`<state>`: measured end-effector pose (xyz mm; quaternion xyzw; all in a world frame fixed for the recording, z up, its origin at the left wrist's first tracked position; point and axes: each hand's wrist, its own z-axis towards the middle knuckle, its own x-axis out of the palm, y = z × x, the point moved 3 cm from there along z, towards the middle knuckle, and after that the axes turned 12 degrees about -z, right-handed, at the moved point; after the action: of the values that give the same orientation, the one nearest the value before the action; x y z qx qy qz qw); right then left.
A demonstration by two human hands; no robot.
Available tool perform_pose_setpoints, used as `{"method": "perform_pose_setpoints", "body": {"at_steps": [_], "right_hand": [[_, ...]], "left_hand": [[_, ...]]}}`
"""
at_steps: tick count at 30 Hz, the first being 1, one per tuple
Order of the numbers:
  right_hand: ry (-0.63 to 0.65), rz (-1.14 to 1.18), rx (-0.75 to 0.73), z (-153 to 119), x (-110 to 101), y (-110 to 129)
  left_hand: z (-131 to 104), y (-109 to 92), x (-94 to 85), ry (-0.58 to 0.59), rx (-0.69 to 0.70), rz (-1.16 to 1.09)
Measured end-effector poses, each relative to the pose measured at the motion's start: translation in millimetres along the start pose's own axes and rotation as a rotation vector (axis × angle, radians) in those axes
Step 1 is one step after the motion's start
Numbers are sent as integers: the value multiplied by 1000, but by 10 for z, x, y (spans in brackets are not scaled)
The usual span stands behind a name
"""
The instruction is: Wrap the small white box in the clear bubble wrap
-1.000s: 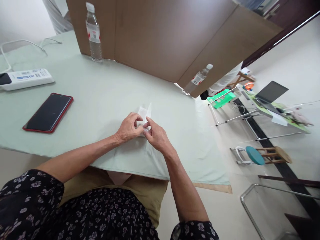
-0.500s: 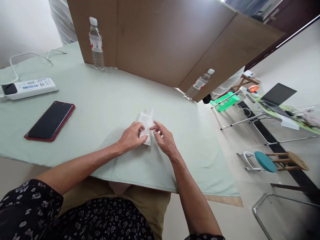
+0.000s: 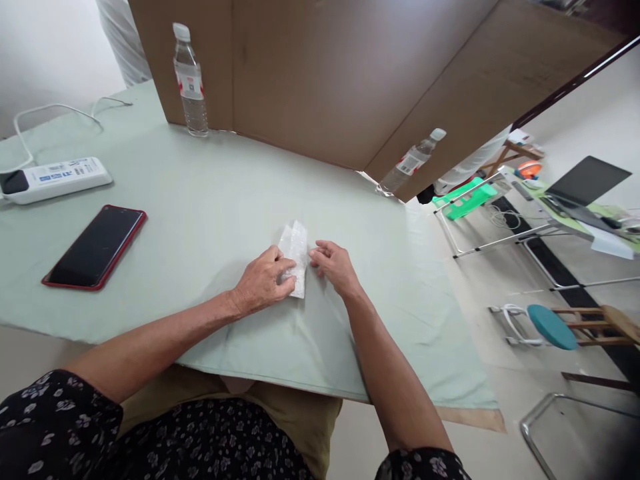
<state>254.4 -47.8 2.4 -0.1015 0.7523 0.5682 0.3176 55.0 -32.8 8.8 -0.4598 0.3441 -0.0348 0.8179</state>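
Observation:
A folded piece of whitish, see-through bubble wrap [image 3: 299, 243] lies on the green tablecloth in front of me. My left hand [image 3: 265, 280] is on its left side, with the thumb and fingers closed on it near its lower end. Just off the wrap's right edge is my right hand [image 3: 335, 265]. Its fingers are loosely bent and a little apart, and nothing shows between them. I cannot tell whether anything is wrapped inside the folds.
A phone with a red case [image 3: 95, 247] and a white power strip [image 3: 57, 179] lie at the left. Two water bottles, one left [image 3: 190, 87] and one right [image 3: 411, 163], stand against a brown cardboard panel [image 3: 300, 80]. Beyond the table's right edge is a teal stool [image 3: 551, 327].
The wrap's raised right flap now lies folded over, flatter. My right hand has shifted slightly right, away from the wrap. My left hand stays on it. The camera view has turned a little.

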Motion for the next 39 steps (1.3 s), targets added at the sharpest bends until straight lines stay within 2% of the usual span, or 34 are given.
{"method": "perform_pose_setpoints", "body": {"at_steps": [4,9,12,15,20,22,28,33,36,39], "right_hand": [[77,63,39,235,116,102],[171,226,-63,304,239,279],[170,308,-172,181,219,352],[133,272,-280,-8,156,379],[14,66,-448,-315,104,319],[-1,25,-504,-415,120,281],[-4,-248,-674,-639,135,215],[-84,-516,-793,-751,201,110],[-126,-556,-817,-759,268,55],[-108,-507,-777,-698,277,44]], "left_hand": [[-5,-2,2,-1,9,0],[1,12,-9,7,-9,-44],[5,11,-21,19,-50,-82],[5,15,-21,0,-85,-91],[-1,42,-40,-155,-82,-37],[0,54,-58,-180,-63,-36],[9,64,-67,-32,-24,-121],[13,62,-64,19,1,-195],[21,79,-99,65,27,-251],[27,97,-149,180,64,-273]]}}
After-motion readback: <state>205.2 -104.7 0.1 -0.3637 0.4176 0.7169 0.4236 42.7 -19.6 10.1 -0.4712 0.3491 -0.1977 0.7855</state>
